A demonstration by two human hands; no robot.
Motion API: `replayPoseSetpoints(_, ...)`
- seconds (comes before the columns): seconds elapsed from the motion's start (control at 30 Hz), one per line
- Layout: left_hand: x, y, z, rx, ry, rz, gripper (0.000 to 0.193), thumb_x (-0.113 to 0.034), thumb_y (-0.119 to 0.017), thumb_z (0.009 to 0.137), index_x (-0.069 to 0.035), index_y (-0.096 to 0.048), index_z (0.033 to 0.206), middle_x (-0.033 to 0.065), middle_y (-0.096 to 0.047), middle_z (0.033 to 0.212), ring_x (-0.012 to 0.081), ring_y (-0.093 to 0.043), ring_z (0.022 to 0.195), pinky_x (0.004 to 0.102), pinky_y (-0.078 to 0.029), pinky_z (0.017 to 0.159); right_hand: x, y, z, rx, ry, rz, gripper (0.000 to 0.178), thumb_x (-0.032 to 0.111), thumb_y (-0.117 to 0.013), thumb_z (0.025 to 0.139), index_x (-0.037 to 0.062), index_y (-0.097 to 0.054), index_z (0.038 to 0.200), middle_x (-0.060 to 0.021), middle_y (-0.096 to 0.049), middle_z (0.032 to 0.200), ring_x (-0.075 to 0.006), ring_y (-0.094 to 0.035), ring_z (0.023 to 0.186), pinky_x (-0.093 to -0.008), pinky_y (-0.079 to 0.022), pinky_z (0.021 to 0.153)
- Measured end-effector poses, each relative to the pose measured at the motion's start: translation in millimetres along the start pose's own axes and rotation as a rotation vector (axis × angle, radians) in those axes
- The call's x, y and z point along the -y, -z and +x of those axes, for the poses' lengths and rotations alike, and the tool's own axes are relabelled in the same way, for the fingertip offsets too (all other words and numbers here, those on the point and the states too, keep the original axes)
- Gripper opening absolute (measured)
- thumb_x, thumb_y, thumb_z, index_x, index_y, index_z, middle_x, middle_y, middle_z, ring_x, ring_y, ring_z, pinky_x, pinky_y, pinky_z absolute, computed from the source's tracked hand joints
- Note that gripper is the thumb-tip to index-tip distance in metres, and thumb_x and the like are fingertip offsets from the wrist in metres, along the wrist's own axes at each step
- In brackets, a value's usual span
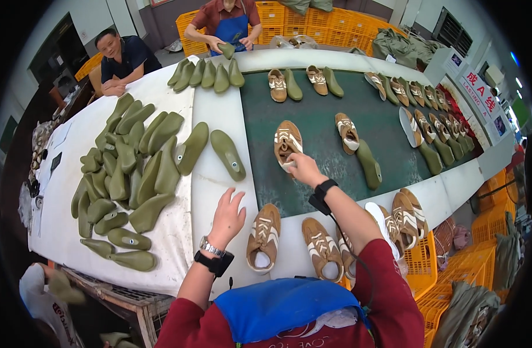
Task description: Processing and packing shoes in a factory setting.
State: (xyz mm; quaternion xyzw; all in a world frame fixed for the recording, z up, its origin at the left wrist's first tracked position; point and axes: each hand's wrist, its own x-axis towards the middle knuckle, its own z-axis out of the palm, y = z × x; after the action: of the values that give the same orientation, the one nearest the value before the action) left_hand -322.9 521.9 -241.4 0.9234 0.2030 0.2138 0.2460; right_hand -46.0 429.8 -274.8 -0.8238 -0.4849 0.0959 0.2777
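Observation:
My right hand (305, 169) pinches the heel of a brown sneaker with white stripes (288, 138), which rests on the green conveyor belt (260, 124) with its toe pointing away from me. My left hand (227, 214) hovers over the white table edge, fingers apart and nothing in them. Just beyond it lies a green shoe last (227, 153). Closer to me, another brown sneaker (264, 232) stands on the white border between my arms. To the right on the belt, a further sneaker (347, 133) sits beside a green last (368, 164).
Many green lasts (126, 156) are heaped on the white cloth at left. Across the table a person in a blue apron (232, 30) holds a last; another person (124, 64) leans at the far left corner. Orange crates (422, 264) stand below at right, near several more sneakers (402, 214).

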Motion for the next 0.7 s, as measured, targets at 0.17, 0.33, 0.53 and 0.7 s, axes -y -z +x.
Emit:
replayPoseSetpoints(0.17,31.5,-13.0,1.8,0.057,0.069,0.038,0.042,-0.005,-0.061,0.074,-0.003,-0.051,0.114,0.0235,-0.044,0.121,0.0385,-0.045,0.11,0.0412,-0.04,0.093,-62.1,-37.0,61.1,-0.02,-0.176,0.01,0.038,0.004,-0.058,0.073,0.009,-0.053,0.11,-0.0169,-0.051,0.114,-0.0355,-0.052,0.103,-0.041,-0.044,0.086)
replayPoseSetpoints(0.33,89.2,-13.9,22.4,-0.014,0.121,0.199,0.051,-0.007,-0.063,0.07,-0.004,-0.047,0.118,0.024,-0.04,0.124,0.0423,-0.037,0.116,0.0467,-0.034,0.098,-19.8,-73.2,93.8,-0.29,0.119,0.093,0.056,-0.002,-0.059,0.069,0.0122,-0.045,0.122,-0.021,-0.044,0.116,-0.0426,-0.047,0.105,-0.0441,-0.042,0.089)
replayPoseSetpoints(0.53,192.7,18.7,120.1,-0.204,0.286,0.553,0.07,-0.013,-0.065,0.071,-0.005,-0.032,0.132,0.0235,-0.037,0.129,0.0411,-0.036,0.119,0.0487,-0.037,0.092,111.3,-83.2,99.8,0.401,0.067,-0.106,0.063,0.036,-0.057,0.081,0.0149,-0.031,0.134,-0.0169,-0.062,0.093,-0.0327,-0.061,0.084,-0.0422,-0.048,0.073)
replayPoseSetpoints(0.7,241.0,22.8,141.9,0.077,0.523,0.482,0.052,-0.027,-0.063,0.077,-0.003,-0.037,0.115,0.0221,-0.062,0.088,0.0396,-0.06,0.081,0.0473,-0.048,0.071,104.9,-114.1,99.8,0.33,0.033,-0.085,0.069,0.032,-0.054,0.081,0.0044,-0.022,0.136,-0.0173,-0.064,0.08,-0.0352,-0.062,0.076,-0.0452,-0.048,0.068)
